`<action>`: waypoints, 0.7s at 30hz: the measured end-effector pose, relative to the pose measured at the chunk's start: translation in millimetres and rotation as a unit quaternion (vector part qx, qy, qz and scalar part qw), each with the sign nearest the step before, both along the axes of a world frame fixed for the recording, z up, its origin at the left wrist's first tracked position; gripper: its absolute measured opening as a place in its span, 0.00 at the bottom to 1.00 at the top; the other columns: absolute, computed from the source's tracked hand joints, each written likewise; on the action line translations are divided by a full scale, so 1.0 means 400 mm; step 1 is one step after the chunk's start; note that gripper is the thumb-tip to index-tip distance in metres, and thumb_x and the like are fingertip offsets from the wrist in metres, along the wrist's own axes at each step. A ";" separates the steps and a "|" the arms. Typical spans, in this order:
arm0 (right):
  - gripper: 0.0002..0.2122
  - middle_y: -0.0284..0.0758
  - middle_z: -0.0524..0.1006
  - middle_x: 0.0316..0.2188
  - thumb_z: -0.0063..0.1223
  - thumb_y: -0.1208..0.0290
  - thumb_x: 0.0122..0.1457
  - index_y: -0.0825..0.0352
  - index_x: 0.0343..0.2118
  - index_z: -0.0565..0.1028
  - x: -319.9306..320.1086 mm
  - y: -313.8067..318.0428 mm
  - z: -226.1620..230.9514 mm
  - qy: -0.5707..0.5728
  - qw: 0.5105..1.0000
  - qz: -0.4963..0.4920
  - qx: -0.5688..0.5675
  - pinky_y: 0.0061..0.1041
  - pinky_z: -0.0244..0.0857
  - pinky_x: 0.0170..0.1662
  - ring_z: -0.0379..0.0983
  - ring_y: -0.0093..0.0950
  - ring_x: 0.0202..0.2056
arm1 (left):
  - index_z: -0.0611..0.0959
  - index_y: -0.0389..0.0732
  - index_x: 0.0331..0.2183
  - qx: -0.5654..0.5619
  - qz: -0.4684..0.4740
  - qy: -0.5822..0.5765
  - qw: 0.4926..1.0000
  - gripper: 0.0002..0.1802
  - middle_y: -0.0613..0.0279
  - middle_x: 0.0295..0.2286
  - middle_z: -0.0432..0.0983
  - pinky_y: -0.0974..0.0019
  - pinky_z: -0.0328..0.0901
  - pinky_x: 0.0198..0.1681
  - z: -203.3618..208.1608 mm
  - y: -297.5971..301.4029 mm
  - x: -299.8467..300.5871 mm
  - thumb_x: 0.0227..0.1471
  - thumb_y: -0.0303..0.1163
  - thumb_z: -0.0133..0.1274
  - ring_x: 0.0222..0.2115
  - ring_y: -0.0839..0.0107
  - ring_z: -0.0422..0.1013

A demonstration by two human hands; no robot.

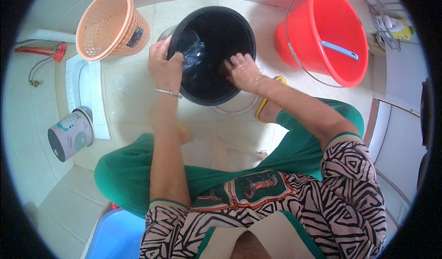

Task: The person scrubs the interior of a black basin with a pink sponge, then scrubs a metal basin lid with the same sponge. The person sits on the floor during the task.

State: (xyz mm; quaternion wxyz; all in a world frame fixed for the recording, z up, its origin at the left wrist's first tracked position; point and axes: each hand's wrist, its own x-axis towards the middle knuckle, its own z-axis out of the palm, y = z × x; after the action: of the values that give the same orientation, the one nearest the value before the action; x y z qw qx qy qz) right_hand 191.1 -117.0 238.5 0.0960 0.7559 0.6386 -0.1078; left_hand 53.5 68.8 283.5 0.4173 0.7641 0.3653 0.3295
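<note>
A black bucket (216, 24) is tipped toward me in front of my knees, and wet whitish streaks shine on its inner left wall. My left hand (165, 65) is closed on its left rim, thumb over the edge, with a bracelet at the wrist. Inside the bucket, at the right, my right hand (244, 72) presses with curled fingers. Something small and dark seems to be under those fingertips, but I cannot make it out. A pale ring-shaped edge (237, 108) shows on the floor just below the bucket.
A red bucket (287, 42) with a wire handle stands at the right, a blue handle (340, 50) inside it. An orange perforated basket (103, 26) is at the far left, near a squat toilet (85, 86) and a grey bin (71, 134). A blue basin (117, 233) sits lower left.
</note>
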 end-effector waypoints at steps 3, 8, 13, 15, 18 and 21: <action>0.27 0.47 0.71 0.47 0.42 0.49 0.59 0.66 0.52 0.70 -0.115 0.071 -0.043 0.285 0.934 -0.207 -0.062 0.37 0.60 0.52 0.66 0.42 0.51 | 0.83 0.41 0.39 0.098 -0.046 0.039 0.993 0.22 0.55 0.39 0.75 0.62 0.65 0.47 0.024 -0.016 0.053 0.35 0.22 0.53 0.41 0.58 0.71; 0.29 0.51 0.67 0.54 0.39 0.47 0.60 0.66 0.56 0.67 -0.173 0.139 -0.112 0.558 0.765 -0.300 0.116 0.36 0.56 0.59 0.61 0.46 0.56 | 0.83 0.42 0.38 0.009 -0.117 0.059 0.991 0.20 0.55 0.38 0.78 0.61 0.65 0.49 0.049 0.027 0.132 0.38 0.23 0.50 0.42 0.57 0.72; 0.17 0.36 0.72 0.42 0.43 0.59 0.58 0.61 0.45 0.75 0.067 0.134 -0.176 -0.019 0.998 0.007 -0.066 0.33 0.56 0.45 0.64 0.31 0.46 | 0.83 0.45 0.38 0.082 -0.177 0.104 0.975 0.20 0.52 0.35 0.79 0.61 0.69 0.41 0.047 0.043 0.185 0.38 0.25 0.50 0.35 0.53 0.74; 0.12 0.31 0.71 0.42 0.45 0.63 0.57 0.59 0.35 0.81 0.162 0.161 -0.209 -0.113 0.988 0.085 -0.066 0.29 0.55 0.43 0.62 0.30 0.47 | 0.83 0.44 0.38 0.021 -0.172 0.137 0.975 0.20 0.50 0.33 0.79 0.60 0.69 0.40 0.046 0.054 0.194 0.38 0.25 0.50 0.33 0.52 0.75; 0.11 0.32 0.70 0.42 0.47 0.66 0.55 0.59 0.33 0.81 0.193 0.164 -0.260 -0.134 0.988 0.043 -0.055 0.28 0.56 0.42 0.62 0.31 0.46 | 0.81 0.41 0.40 0.011 -0.159 0.169 0.973 0.21 0.47 0.30 0.78 0.62 0.68 0.38 0.039 0.067 0.194 0.38 0.24 0.50 0.31 0.55 0.75; 0.13 0.37 0.71 0.41 0.44 0.65 0.57 0.59 0.38 0.80 0.107 0.154 -0.304 -0.073 0.983 -0.159 -0.056 0.32 0.58 0.39 0.64 0.35 0.44 | 0.80 0.39 0.42 0.049 -0.148 0.174 0.972 0.22 0.48 0.27 0.78 0.66 0.68 0.34 0.019 0.058 0.200 0.39 0.23 0.49 0.27 0.63 0.75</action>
State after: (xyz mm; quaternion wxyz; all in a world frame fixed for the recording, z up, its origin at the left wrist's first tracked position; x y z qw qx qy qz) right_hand 233.9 -55.3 117.0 0.1660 0.8471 0.4944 -0.1020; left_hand 133.5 92.0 291.1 0.3535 0.8747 0.2987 0.1437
